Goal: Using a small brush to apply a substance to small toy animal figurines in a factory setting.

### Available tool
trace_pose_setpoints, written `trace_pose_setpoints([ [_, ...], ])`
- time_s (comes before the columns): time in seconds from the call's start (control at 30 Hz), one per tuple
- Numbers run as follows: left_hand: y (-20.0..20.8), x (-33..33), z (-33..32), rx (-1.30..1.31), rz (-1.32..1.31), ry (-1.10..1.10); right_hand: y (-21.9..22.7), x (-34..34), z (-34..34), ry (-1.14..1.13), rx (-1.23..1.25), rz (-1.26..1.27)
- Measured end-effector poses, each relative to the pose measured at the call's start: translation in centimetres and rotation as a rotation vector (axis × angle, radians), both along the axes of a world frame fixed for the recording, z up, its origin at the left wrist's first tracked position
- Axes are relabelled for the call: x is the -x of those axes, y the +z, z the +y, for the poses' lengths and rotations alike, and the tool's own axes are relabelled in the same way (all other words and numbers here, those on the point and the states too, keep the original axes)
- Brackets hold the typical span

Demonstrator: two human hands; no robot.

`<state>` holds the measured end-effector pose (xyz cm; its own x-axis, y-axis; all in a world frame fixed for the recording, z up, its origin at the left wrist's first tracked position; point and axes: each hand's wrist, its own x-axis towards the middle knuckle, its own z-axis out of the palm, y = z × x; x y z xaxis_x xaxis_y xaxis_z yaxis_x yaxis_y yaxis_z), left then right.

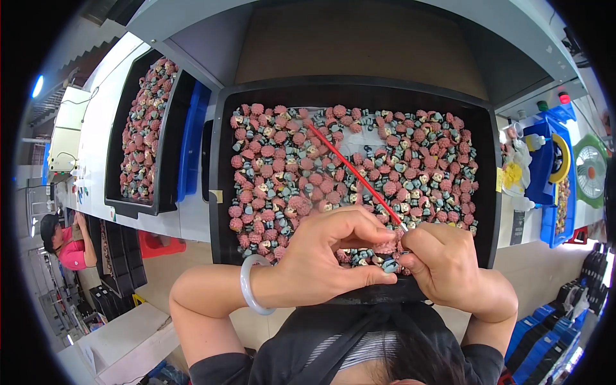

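My left hand (321, 253), with a pale bangle at the wrist, curls its finger and thumb around a small figurine (385, 248) with bumpy pink hair. Close against it, my right hand (443, 260) is closed on a slim red-handled paintbrush (356, 175). The brush's handle slants up and left over the tray, and its metal collar sits at my right fingers; the bristles are hidden. Beneath both hands lies a black tray (221, 147) filled with several layers of similar pink and grey-blue figurines (276, 167).
Another black tray (163, 144) of figurines stands at the left beside a blue bin (194, 141). To the right are a yellow tape roll (560, 158), a blue basket (549, 218) and a green fan (589, 168). A person in pink (72, 247) works at far left.
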<state>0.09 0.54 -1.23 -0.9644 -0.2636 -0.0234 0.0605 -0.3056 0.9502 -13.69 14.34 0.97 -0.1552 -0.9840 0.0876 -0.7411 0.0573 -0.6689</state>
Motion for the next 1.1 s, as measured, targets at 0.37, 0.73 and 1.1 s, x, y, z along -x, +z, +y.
trace_pose_setpoints([
  [0.37, 0.03, -0.06, 0.02, 0.027, -0.005, -0.015, 0.02, -0.02, 0.03, -0.001, 0.011, 0.008],
  [0.73, 0.01, -0.08, 0.0, 0.034, -0.016, -0.01, 0.04, -0.06, 0.03, -0.004, 0.003, 0.015],
  [1.1, 0.09, -0.13, 0.06, 0.018, -0.028, -0.004, 0.01, -0.04, 0.04, -0.002, 0.025, 0.019],
])
